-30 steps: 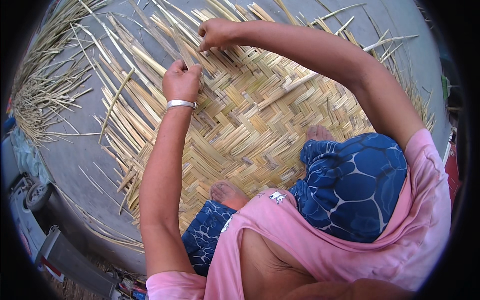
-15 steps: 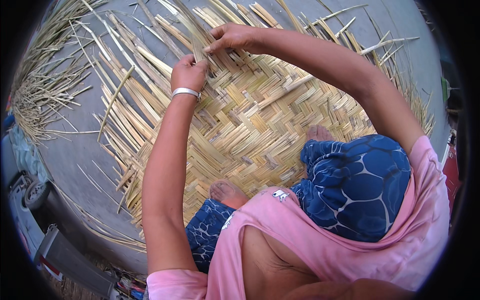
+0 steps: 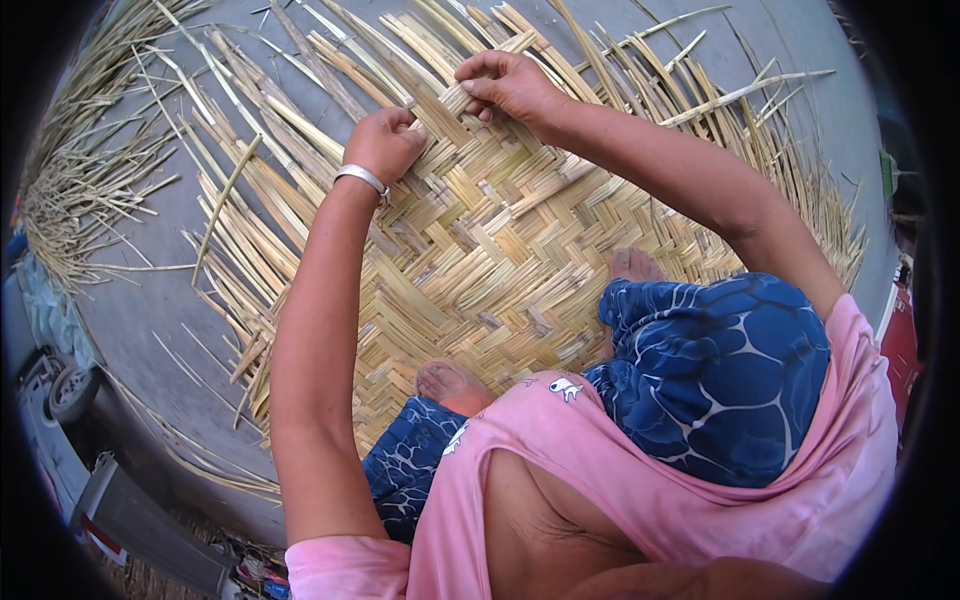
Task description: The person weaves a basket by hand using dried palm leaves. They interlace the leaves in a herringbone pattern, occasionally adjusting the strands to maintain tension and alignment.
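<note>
A half-woven mat of split reed strips, in a zigzag pattern, lies on the ground under my bare feet. At its far edge my left hand is closed, thumb and fingers pinched at the weave's border on a strip whose end is mostly hidden. Just to the right, my right hand pinches pale flat reed strips between thumb and fingers. Long unwoven strips fan out past both hands. A metal bangle circles my left wrist.
A heap of loose thin reeds lies on the grey ground at the far left. Loose strip ends stick out at the right. A wheeled object and a dark grey panel stand at the lower left.
My right hand has moved right, away from my left hand. The strips that stood raised between the hands no longer show there. My left hand has shifted slightly down.
</note>
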`<action>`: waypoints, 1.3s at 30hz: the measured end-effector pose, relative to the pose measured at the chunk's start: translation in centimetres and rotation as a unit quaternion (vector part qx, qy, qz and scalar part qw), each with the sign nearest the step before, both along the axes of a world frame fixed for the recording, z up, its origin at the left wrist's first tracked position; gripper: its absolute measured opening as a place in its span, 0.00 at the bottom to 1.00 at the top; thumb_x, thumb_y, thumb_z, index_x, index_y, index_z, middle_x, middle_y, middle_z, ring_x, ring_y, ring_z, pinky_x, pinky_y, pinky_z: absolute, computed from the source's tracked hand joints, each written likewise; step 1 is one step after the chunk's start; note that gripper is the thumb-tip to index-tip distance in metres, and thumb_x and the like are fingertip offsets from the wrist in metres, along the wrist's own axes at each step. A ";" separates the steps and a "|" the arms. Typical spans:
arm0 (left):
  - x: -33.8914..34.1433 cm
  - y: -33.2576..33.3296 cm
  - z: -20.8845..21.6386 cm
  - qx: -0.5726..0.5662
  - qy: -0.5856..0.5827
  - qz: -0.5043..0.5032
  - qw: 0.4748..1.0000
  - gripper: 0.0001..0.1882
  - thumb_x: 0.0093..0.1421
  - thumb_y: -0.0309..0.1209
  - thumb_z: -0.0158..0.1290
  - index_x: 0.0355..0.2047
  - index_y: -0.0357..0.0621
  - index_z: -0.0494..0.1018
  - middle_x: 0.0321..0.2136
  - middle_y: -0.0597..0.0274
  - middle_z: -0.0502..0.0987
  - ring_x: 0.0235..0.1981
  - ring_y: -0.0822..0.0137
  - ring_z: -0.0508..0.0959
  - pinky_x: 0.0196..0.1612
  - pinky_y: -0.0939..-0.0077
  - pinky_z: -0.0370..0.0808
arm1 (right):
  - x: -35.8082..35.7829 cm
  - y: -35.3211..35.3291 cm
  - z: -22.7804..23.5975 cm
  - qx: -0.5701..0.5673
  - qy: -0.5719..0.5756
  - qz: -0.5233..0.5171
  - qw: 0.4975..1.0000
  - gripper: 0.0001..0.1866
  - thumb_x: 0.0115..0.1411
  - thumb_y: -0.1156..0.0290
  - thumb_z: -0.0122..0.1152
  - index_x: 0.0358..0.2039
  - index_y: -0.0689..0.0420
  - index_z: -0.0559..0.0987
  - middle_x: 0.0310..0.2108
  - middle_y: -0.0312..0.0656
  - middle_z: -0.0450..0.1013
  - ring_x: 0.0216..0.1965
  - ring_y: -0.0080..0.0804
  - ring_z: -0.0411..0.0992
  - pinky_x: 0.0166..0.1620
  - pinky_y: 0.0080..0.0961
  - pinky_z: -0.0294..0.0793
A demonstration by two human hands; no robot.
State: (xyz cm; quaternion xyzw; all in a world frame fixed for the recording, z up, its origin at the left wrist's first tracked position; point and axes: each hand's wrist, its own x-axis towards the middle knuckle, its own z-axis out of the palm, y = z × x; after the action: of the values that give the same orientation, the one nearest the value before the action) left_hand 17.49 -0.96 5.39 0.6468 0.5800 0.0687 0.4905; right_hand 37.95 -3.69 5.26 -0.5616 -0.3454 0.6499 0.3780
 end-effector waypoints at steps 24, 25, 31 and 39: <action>-0.6 -8.1 -0.6 0.447 0.167 -0.185 0.859 0.17 0.56 0.35 0.49 0.46 0.44 0.71 0.46 0.58 0.71 0.52 0.59 0.68 0.56 0.60 0.58 | 0.5 -2.5 -1.1 0.051 -0.136 -0.069 0.987 0.09 0.56 0.77 0.51 0.37 0.58 0.77 0.30 0.33 0.73 0.23 0.16 0.67 0.26 0.13 0.69; -0.4 -7.5 -0.1 0.435 0.159 -0.181 0.868 0.16 0.56 0.35 0.49 0.44 0.45 0.72 0.44 0.58 0.72 0.50 0.60 0.69 0.55 0.60 0.58 | 0.6 -2.4 -1.1 0.041 -0.108 -0.075 0.991 0.10 0.56 0.78 0.50 0.37 0.58 0.77 0.31 0.33 0.73 0.24 0.16 0.67 0.27 0.13 0.69; 3.5 -4.4 2.0 0.375 0.044 -0.103 0.920 0.13 0.54 0.28 0.52 0.40 0.42 0.72 0.41 0.56 0.72 0.43 0.55 0.72 0.45 0.64 0.70 | 1.7 -2.1 -0.8 -0.006 0.044 -0.108 0.993 0.09 0.57 0.79 0.48 0.37 0.58 0.76 0.37 0.37 0.71 0.30 0.20 0.70 0.33 0.16 0.75; 7.2 0.8 -0.4 0.003 0.036 -0.043 0.998 0.21 0.46 0.43 0.61 0.33 0.40 0.77 0.29 0.50 0.78 0.30 0.56 0.78 0.37 0.68 0.72 | 5.4 -1.8 0.0 -0.027 0.186 0.000 0.982 0.05 0.57 0.76 0.51 0.34 0.58 0.75 0.32 0.35 0.71 0.32 0.21 0.72 0.40 0.17 0.77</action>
State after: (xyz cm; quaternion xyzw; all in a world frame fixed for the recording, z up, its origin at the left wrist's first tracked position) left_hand 24.71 -0.13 4.95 0.6743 0.5689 0.0260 0.4702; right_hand 43.39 -5.50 5.22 -0.4411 -0.2514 0.7522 0.4201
